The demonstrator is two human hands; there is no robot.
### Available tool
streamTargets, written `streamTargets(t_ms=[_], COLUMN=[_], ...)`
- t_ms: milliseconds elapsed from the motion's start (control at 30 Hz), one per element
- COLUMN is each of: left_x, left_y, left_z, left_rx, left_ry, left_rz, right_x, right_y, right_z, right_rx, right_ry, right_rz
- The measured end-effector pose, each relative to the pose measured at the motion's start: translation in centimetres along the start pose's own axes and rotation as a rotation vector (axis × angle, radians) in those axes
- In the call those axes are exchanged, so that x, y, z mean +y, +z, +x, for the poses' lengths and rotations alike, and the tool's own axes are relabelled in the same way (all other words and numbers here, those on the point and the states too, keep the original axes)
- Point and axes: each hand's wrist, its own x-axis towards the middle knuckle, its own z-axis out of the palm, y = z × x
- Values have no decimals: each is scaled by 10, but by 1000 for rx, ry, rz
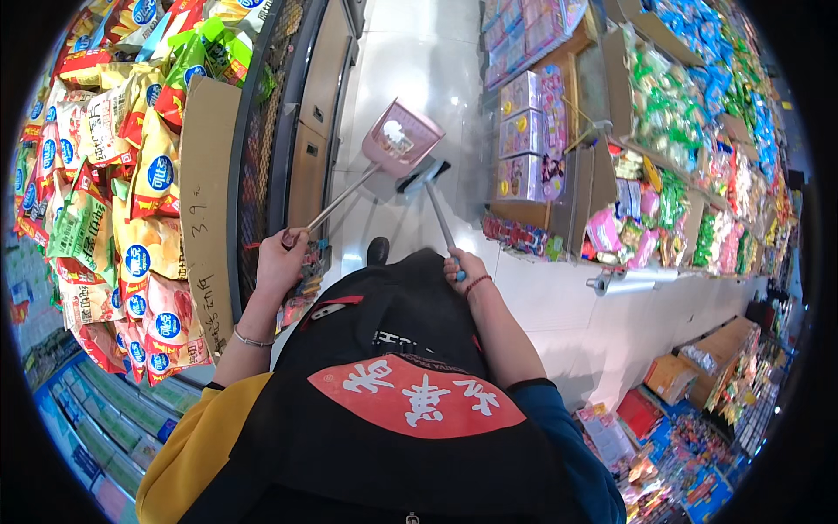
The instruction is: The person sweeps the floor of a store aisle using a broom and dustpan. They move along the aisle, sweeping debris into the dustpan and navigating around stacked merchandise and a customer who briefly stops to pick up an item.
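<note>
My left hand (281,255) grips the top of a thin metal handle that runs forward to a pink dustpan (419,124). Some pale litter (397,136) lies inside the pan. A broom (440,209) with a grey handle and blue grip end is held in my right hand (466,270). Its head (424,177), with dark bristles, rests on the floor just right of the pan's near side. Whether the bristles touch the pan cannot be made out.
Glossy floor tiles (386,52) form a narrow aisle. Along the left, bagged snacks (98,124) rise behind a cardboard strip (208,196) and a dark rack (262,131). Boxed goods (520,134) and packed candy bins (661,92) line the right. Cartons (671,380) stand at lower right.
</note>
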Motion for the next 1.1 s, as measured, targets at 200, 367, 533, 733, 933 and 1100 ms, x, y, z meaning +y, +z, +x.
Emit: streamTargets(t_ms=[200,367,533,733,933,1100], left_x=[42,97,144,174,196,222], left_y=[11,39,52,52,43,22], left_z=[38,62,94,132,190,249], left_rx=[122,209,256,297,299,278], left_ry=[47,58,51,-63,-20,-25], left_rz=[-220,-214,-263,-330,-347,-367], right_x=[-95,-168,-216,-294,-336,-416], right_y=[26,46,93,119,120,152], right_z=[23,29,23,67,65,16], right_rx=[29,125,119,-14,78,68], right_ry=[-223,-313,-147,-97,-382,-228], right_rz=[-451,-567,-405,-370,-982,-1220])
